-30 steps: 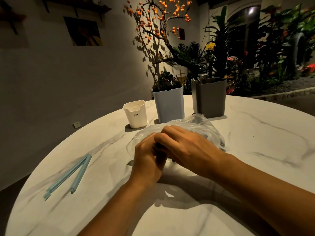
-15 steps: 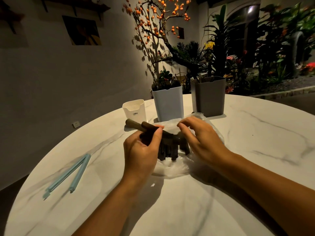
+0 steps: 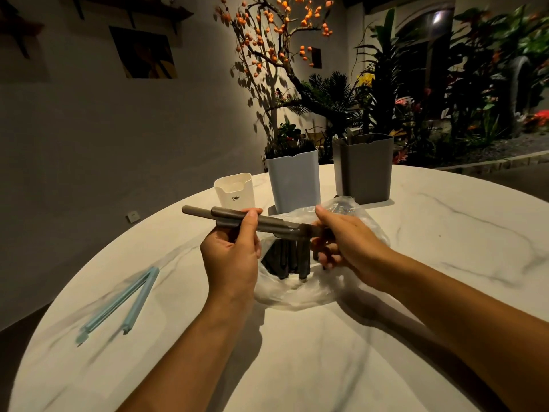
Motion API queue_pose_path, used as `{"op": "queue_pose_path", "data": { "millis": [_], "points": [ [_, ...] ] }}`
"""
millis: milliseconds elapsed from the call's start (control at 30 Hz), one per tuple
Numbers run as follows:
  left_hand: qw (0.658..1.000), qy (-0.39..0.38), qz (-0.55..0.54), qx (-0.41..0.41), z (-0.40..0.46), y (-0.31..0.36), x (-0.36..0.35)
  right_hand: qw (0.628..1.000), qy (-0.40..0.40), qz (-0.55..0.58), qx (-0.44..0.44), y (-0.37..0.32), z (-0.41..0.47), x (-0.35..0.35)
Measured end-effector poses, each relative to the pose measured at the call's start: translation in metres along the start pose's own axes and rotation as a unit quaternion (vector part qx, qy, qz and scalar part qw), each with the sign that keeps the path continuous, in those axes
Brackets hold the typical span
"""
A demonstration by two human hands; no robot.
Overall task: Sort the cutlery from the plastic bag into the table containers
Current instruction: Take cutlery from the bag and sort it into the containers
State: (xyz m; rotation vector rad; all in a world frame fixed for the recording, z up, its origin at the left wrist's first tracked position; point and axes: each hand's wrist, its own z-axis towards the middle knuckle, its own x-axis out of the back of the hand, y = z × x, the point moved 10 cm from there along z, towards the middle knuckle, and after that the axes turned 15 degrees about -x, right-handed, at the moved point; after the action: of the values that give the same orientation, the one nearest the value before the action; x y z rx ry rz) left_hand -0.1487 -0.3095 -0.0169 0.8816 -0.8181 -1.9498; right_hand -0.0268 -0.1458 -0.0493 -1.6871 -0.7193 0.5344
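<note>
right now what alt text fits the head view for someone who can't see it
Left hand grips dark grey-handled cutlery above a clear plastic bag on a round white marble table; right hand holds more. White, pale blue and grey containers stand behind.

One head-worn camera looks forward and down across the round marble table (image 3: 445, 263), close above both forearms. The three containers stand at the far edge, mid-frame, with wall and plants behind; wide-angle lens bends the table's rim.

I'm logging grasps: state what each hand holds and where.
Left hand grips several brown-handled cutlery pieces around their handles. Right hand grips their other ends above the plastic bag.
</note>
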Motion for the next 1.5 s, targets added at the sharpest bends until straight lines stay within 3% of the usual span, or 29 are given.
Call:
{"op": "queue_pose_path", "data": {
  "millis": [400,633,767,833,900,967,1033,1167,1500],
  "points": [
    [0.997,-0.039,-0.018,0.059,-0.012,-0.018,-0.012,0.990,-0.053,-0.058,0.118,-0.020,-0.021,-0.023],
    [0.990,-0.061,-0.063,0.109,-0.015,-0.025,-0.019,0.991,-0.077,0.006,0.113,-0.024,-0.019,-0.018],
    [0.981,-0.109,-0.058,0.153,-0.024,-0.029,-0.029,0.990,-0.032,-0.016,0.138,-0.028,-0.019,-0.010],
    [0.982,-0.159,0.050,0.090,-0.026,-0.022,-0.030,0.988,0.007,-0.011,0.151,-0.033,-0.019,-0.001],
    [0.956,-0.188,0.198,-0.106,-0.023,0.006,-0.031,0.988,0.036,-0.010,0.150,-0.036,-0.018,0.009],
    [0.875,-0.189,0.303,-0.327,-0.030,0.043,-0.039,0.988,0.053,-0.032,0.143,-0.035,-0.018,0.014],
    [0.802,-0.198,0.378,-0.418,-0.036,0.053,-0.049,0.988,0.054,-0.053,0.137,-0.035,-0.018,0.014],
    [0.734,-0.260,0.497,-0.382,-0.031,0.027,-0.056,0.988,0.033,-0.080,0.130,-0.035,-0.019,0.006],
    [0.755,-0.340,0.470,-0.305,-0.032,0.019,-0.056,0.995,-0.042,-0.004,0.095,-0.035,-0.020,0.009]
  ]
}}
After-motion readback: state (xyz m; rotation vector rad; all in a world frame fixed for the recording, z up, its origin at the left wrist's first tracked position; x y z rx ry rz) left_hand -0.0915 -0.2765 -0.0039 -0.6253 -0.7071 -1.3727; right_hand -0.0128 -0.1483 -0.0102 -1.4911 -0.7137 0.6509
